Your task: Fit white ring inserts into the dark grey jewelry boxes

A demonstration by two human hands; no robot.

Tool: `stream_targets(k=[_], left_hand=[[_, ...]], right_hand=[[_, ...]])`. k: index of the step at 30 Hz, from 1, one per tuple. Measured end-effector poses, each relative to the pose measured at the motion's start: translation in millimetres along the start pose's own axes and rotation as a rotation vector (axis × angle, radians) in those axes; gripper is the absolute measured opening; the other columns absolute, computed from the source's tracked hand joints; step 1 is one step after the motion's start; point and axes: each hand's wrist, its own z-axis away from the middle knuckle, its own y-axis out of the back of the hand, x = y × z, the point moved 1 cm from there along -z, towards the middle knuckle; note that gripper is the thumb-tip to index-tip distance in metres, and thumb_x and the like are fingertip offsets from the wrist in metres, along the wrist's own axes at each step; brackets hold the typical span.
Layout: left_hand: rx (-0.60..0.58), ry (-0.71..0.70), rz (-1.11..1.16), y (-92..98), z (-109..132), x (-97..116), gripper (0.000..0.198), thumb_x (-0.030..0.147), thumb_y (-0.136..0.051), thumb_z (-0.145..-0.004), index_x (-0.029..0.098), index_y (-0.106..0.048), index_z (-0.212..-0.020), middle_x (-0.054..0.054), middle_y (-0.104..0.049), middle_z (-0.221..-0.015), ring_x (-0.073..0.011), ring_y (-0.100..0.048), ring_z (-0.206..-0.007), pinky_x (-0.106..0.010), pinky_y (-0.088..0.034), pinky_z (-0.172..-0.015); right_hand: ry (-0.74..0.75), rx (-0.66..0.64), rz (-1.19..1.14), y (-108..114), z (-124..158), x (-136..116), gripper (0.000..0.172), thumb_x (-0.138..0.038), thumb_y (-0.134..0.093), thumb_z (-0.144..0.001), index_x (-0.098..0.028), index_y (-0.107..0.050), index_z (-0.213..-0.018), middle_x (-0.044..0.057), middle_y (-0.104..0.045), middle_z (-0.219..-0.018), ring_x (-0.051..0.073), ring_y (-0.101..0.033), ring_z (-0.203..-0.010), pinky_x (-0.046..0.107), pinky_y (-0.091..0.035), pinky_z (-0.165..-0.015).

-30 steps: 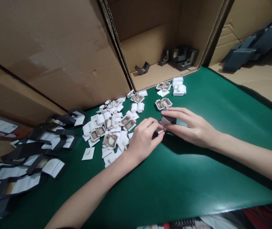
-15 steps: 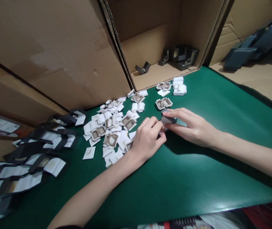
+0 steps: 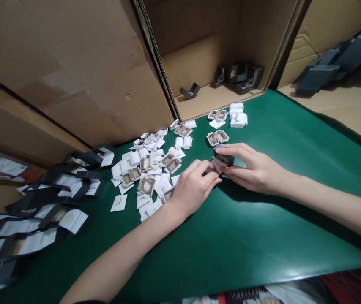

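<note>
Over the green table (image 3: 272,236), my right hand (image 3: 252,169) grips a small dark box (image 3: 225,158) between thumb and fingers. My left hand (image 3: 196,183) is closed at the box's left side, its fingertips pinching a small pale insert (image 3: 216,164) that shows at the box's opening. How far the insert sits inside the box is hidden by the fingers. To the left of my left hand lies a spread of white paper inserts (image 3: 147,185), some with hollow grey backs. One open insert (image 3: 217,137) lies just beyond the dark box.
Dark boxes with white linings (image 3: 34,223) crowd the left side. At the back, an open cardboard box (image 3: 196,105) holds several dark boxes (image 3: 244,78). More dark cases (image 3: 320,76) are at the right rear. White pieces (image 3: 238,116) lie before the cardboard box.
The pale insert shows more between my hands now. My left fingers have shifted slightly down and straightened a little, while my right hand keeps its hold on the dark box.
</note>
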Motion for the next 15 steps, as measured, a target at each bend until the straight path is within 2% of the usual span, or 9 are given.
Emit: stream_targets(k=[2,4,8,11,13,15], left_hand=[[-0.015,-0.007,-0.096,0.8,2,7,0.020,0.025,-0.049,-0.094,0.014,-0.064,-0.086,-0.007,-0.065,-0.097,-0.0184,-0.060,-0.091,-0.029,-0.053,-0.075],[-0.019,-0.035,-0.208,-0.6,5,15,0.021,0.023,-0.048,-0.094,0.011,-0.065,-0.097,-0.010,-0.066,-0.102,-0.0213,-0.062,-0.098,-0.031,-0.054,-0.082],[-0.036,-0.135,-0.453,-9.9,12,29,0.034,0.017,-0.048,-0.092,-0.002,-0.057,-0.119,-0.019,-0.063,-0.117,-0.0288,-0.058,-0.116,-0.040,-0.047,-0.101],[-0.035,-0.156,-0.549,-15.1,14,34,0.038,0.015,-0.050,-0.090,-0.005,-0.055,-0.121,-0.023,-0.061,-0.121,-0.0325,-0.056,-0.118,-0.042,-0.047,-0.101],[-0.014,-0.161,-0.541,-15.3,13,37,0.035,0.015,-0.049,-0.090,-0.003,-0.057,-0.119,-0.022,-0.062,-0.118,-0.0309,-0.058,-0.115,-0.042,-0.047,-0.101],[0.000,-0.170,-0.491,-14.2,11,40,0.031,0.013,-0.048,-0.090,0.000,-0.059,-0.115,-0.017,-0.066,-0.108,-0.0254,-0.062,-0.104,-0.040,-0.045,-0.102]], right_hand=[[-0.002,-0.005,0.002,1,-1,0,0.007,-0.012,-0.058,-0.083,-0.018,-0.061,-0.085,0.015,-0.052,-0.131,0.028,-0.049,-0.123,0.046,-0.055,-0.088],[-0.009,-0.004,0.010,1,-1,1,0.008,-0.012,-0.057,-0.083,-0.018,-0.062,-0.086,0.015,-0.053,-0.132,0.027,-0.051,-0.122,0.045,-0.055,-0.088],[-0.020,0.016,0.045,0,-2,3,0.014,-0.011,-0.058,-0.082,-0.017,-0.063,-0.095,0.016,-0.055,-0.132,0.026,-0.055,-0.118,0.043,-0.055,-0.088],[-0.017,0.038,0.078,0,-2,4,0.017,-0.012,-0.060,-0.082,-0.017,-0.063,-0.098,0.015,-0.057,-0.130,0.025,-0.058,-0.114,0.041,-0.055,-0.087],[-0.032,0.066,0.095,1,-3,5,0.015,-0.012,-0.061,-0.082,-0.018,-0.063,-0.095,0.015,-0.059,-0.126,0.024,-0.059,-0.112,0.040,-0.055,-0.085],[-0.047,0.098,0.114,3,-4,5,0.013,-0.012,-0.062,-0.081,-0.017,-0.063,-0.093,0.015,-0.062,-0.122,0.024,-0.061,-0.107,0.038,-0.056,-0.082]])
